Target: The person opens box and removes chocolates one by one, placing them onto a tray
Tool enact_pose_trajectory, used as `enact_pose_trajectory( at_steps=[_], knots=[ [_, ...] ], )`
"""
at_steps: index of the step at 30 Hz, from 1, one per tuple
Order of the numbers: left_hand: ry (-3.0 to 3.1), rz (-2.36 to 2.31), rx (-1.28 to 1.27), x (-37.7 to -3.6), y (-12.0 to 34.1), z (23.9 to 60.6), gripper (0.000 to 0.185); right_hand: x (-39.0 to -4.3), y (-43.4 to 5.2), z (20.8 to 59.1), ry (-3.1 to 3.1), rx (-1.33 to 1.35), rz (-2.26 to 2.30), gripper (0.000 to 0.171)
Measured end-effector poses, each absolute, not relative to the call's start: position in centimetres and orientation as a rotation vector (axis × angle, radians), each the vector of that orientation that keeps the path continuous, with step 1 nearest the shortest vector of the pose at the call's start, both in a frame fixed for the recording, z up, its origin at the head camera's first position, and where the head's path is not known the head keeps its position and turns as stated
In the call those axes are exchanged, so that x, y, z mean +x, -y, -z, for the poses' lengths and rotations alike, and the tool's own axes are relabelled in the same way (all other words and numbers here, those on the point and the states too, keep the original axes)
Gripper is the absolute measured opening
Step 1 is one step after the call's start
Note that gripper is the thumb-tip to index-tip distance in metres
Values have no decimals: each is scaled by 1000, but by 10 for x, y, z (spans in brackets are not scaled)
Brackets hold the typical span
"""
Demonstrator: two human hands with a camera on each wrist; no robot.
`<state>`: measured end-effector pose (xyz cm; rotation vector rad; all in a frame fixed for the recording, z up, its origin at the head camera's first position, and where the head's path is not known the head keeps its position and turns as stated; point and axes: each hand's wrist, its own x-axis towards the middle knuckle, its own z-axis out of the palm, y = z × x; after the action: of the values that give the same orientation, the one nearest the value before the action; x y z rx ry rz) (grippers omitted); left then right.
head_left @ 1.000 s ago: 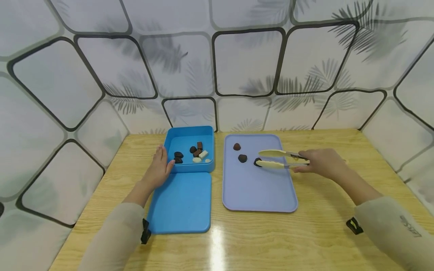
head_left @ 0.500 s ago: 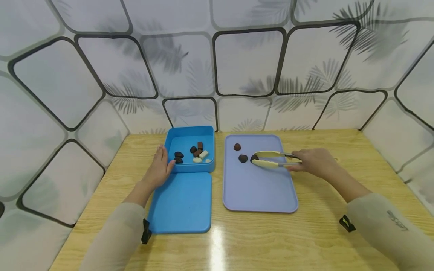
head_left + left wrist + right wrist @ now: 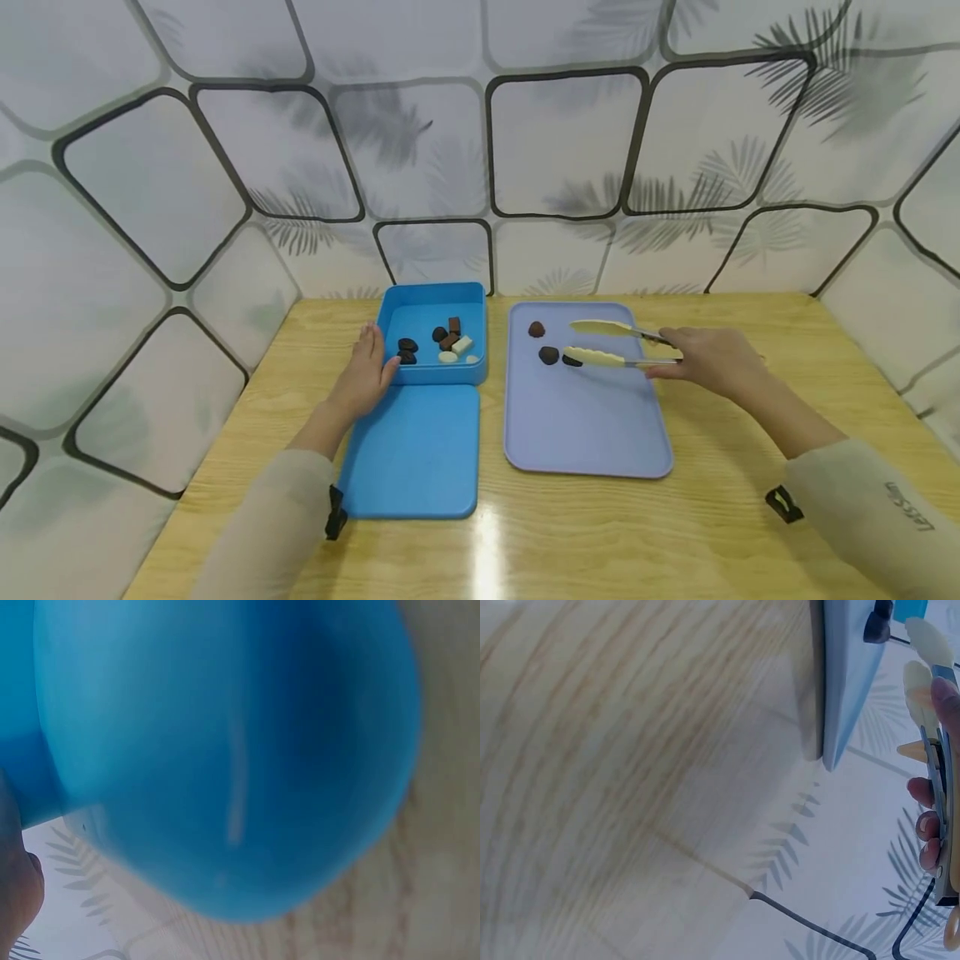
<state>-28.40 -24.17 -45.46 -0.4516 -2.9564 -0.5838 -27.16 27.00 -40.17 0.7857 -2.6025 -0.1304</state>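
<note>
In the head view my right hand (image 3: 712, 360) holds metal tongs (image 3: 651, 335) with pale yellow tips. The tips are spread apart over the lavender tray (image 3: 585, 433). The near tip partly covers a dark chocolate piece (image 3: 572, 361); whether it touches is unclear. Beside that piece lies another dark chocolate (image 3: 549, 356), with a brown one (image 3: 537, 329) farther back. My left hand (image 3: 363, 375) rests against the left side of a blue box (image 3: 431, 376), its fingers extended. Dark, brown and white chocolate pieces (image 3: 462, 344) lie in the box. In the right wrist view, fingers wrap the tongs (image 3: 939, 765).
A flat blue lid (image 3: 416, 454) lies in front of the box. Both stand left of the tray on a wooden table (image 3: 540, 533). Patterned cloth walls (image 3: 562, 150) enclose the back and sides.
My right hand brought the tongs left, their tips around the dark chocolate piece, then the tips spread wider and the hand drew slightly right. The left hand stays at the box. The view shifted slightly.
</note>
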Motion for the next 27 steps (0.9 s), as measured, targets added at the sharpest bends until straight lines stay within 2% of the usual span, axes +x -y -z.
enact_pose_trajectory(
  at_steps=[6,11,18,24,27],
  knots=[
    [2958,576,-471,-285,242,454,67,-275,-264,398,2574,807,121,74],
    [2955,564,-472,-285,243,453,67,-281,-252,388,2563,854,94,88],
    [2971,563,-468,-285,244,453,67,-289,-233,374,2528,897,95,91],
    [2982,561,-463,-285,244,454,67,-295,-218,365,2492,879,97,101],
    [2984,556,-461,-286,243,455,67,-298,-210,362,2577,823,89,97]
  ],
)
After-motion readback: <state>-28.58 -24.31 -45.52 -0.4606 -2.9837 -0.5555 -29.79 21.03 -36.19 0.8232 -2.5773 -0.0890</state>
